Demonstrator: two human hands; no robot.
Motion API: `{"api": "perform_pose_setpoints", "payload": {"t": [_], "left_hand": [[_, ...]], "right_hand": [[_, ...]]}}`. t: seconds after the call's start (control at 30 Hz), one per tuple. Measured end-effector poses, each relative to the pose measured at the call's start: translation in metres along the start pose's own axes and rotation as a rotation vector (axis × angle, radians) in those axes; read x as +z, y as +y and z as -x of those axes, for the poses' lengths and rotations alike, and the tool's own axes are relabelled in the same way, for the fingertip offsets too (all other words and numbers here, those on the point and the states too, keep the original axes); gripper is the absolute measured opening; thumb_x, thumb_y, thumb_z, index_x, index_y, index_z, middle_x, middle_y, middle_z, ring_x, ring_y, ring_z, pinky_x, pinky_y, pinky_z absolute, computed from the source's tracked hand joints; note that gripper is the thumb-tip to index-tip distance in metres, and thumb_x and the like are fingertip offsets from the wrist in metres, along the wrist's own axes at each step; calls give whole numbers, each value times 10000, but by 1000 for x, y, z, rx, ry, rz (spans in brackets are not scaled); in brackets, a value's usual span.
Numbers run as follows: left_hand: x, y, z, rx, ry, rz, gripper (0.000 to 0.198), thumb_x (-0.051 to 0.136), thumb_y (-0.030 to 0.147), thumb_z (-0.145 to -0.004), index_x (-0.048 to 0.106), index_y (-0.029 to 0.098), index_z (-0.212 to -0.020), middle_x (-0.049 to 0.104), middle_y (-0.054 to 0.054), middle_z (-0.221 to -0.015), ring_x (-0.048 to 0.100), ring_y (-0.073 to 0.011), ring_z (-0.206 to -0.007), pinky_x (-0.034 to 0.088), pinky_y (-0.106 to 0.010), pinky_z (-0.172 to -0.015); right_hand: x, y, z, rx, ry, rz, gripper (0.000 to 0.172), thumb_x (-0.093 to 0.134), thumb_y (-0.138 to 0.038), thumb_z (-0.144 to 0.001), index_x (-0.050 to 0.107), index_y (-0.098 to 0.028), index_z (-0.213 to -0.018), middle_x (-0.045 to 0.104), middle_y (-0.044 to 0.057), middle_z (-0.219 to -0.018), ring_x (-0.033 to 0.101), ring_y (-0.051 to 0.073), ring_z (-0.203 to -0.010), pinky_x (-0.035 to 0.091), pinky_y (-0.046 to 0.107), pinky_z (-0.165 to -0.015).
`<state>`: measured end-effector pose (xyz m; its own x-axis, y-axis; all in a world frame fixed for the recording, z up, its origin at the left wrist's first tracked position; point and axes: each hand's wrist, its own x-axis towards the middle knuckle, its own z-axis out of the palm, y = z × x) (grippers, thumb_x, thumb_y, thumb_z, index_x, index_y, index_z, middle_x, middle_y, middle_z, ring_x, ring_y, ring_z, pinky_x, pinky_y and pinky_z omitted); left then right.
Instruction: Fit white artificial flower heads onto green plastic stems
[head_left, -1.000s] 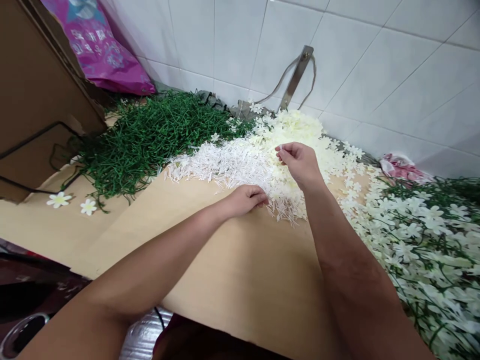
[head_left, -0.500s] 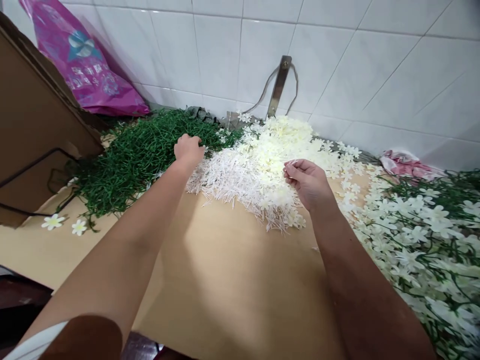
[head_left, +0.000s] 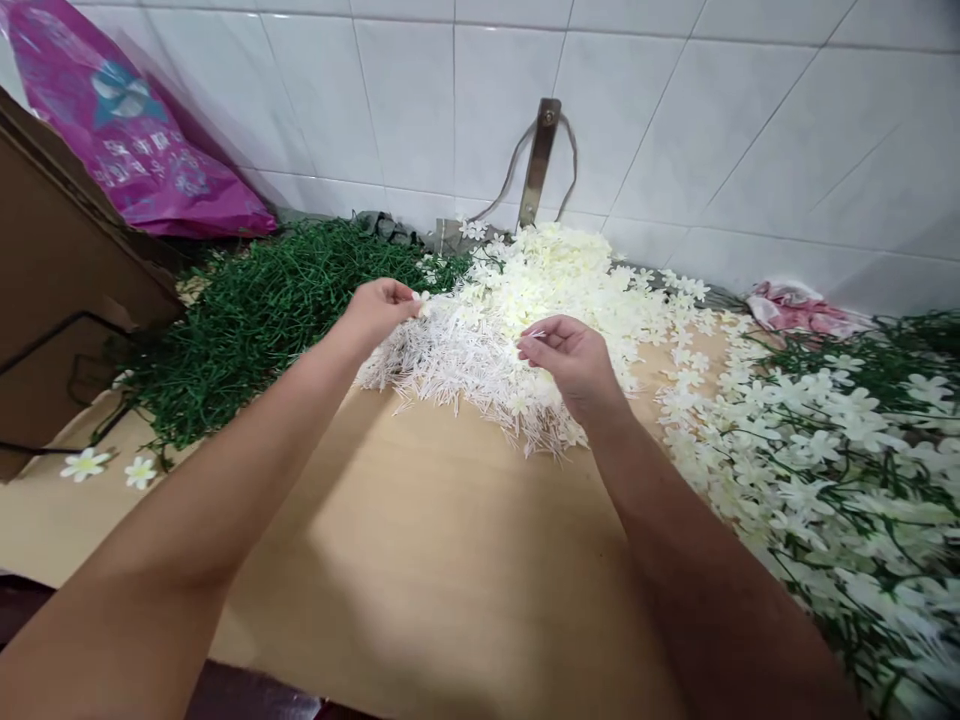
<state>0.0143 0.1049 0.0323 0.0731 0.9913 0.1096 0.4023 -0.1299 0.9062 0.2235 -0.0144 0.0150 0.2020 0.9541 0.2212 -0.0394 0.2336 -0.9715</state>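
My left hand (head_left: 381, 312) is closed in a pinch on a small white artificial flower (head_left: 422, 304), in front of the pile of green plastic stems (head_left: 277, 290). To its right, my right hand (head_left: 571, 360) pinches a thin white stick (head_left: 537, 334) between thumb and fingers. Beneath and between the hands lies a heap of thin white sticks (head_left: 461, 355). Behind it, loose cream-white flower heads (head_left: 559, 265) are piled up against the wall.
White flowers on green stems (head_left: 840, 480) cover the right side of the tan tabletop (head_left: 442, 560). Two flowers (head_left: 84, 464) lie at the left, near a cardboard box (head_left: 67, 260) and a purple plastic bag (head_left: 150, 150). A metal bracket (head_left: 538, 165) stands against the tiled wall.
My left hand has drawn a flower away from the edge of the green pile, moving right. My right hand has moved left, toward it. The view has shifted slightly.
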Motion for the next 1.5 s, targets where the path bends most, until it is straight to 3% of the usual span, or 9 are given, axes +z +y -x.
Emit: {"api": "perform_pose_setpoints", "payload": {"t": [0.13,0.27,0.67,0.77,0.87,1.0,1.1,1.27,1.5], "left_hand": [[20,14,57,-21,-233,125,134,639,78,-673,526,148,-678,521,48,-530,468,-73,-506,357,-219,-549],[31,18,89,-9,-378,167,86,612,88,-705,546,140,-686,535,44,-517,474,-67,-483,353,-214,-523],[38,18,116,25,-351,273,106,619,47,-693,552,125,-668,576,37,-547,515,-65,-519,398,-216,-565],[37,15,117,24,-369,332,121,617,41,-687,541,131,-660,568,40,-537,510,-66,-523,394,-215,-566],[36,11,116,27,-380,393,131,608,30,-689,534,133,-657,564,43,-539,511,-64,-526,397,-213,-568],[35,10,117,33,-410,465,117,590,20,-713,550,125,-680,575,40,-563,536,-60,-537,413,-207,-580],[36,11,116,23,-426,465,111,554,12,-752,566,116,-714,575,43,-576,531,-51,-527,414,-202,-576],[37,7,113,-48,-449,398,143,544,-19,-746,558,116,-701,553,60,-551,510,-39,-519,388,-190,-569],[40,0,114,47,-515,352,137,555,55,-754,512,144,-659,521,50,-550,496,-60,-554,385,-206,-592]], "right_hand": [[26,-5,16,-148,-88,205,76,679,-185,-684,606,-170,-699,637,5,-692,586,109,-649,510,293,-675],[31,2,28,-278,-66,348,24,635,-155,-711,619,-163,-695,635,43,-833,617,142,-811,528,306,-746],[21,22,47,-557,-28,660,87,561,-126,-773,591,-183,-715,657,77,-890,625,188,-884,530,356,-805],[26,26,50,-485,-52,582,84,544,-152,-786,596,-181,-727,661,91,-930,630,186,-904,542,345,-787],[27,30,49,-263,-99,342,42,583,-208,-767,586,-187,-731,664,84,-963,643,176,-894,557,328,-748],[25,28,46,-36,-172,100,157,693,-284,-693,569,-189,-712,671,24,-748,651,145,-698,544,312,-681],[23,23,44,-10,-110,97,234,758,-315,-631,570,-184,-682,622,-11,-605,596,117,-568,508,276,-584],[25,16,46,-18,-65,135,282,789,-334,-590,563,-180,-657,595,-19,-570,541,96,-519,450,247,-512],[30,9,50,33,-73,120,360,827,-319,-533,563,-191,-741,572,-44,-582,528,87,-509,435,237,-503]]}}
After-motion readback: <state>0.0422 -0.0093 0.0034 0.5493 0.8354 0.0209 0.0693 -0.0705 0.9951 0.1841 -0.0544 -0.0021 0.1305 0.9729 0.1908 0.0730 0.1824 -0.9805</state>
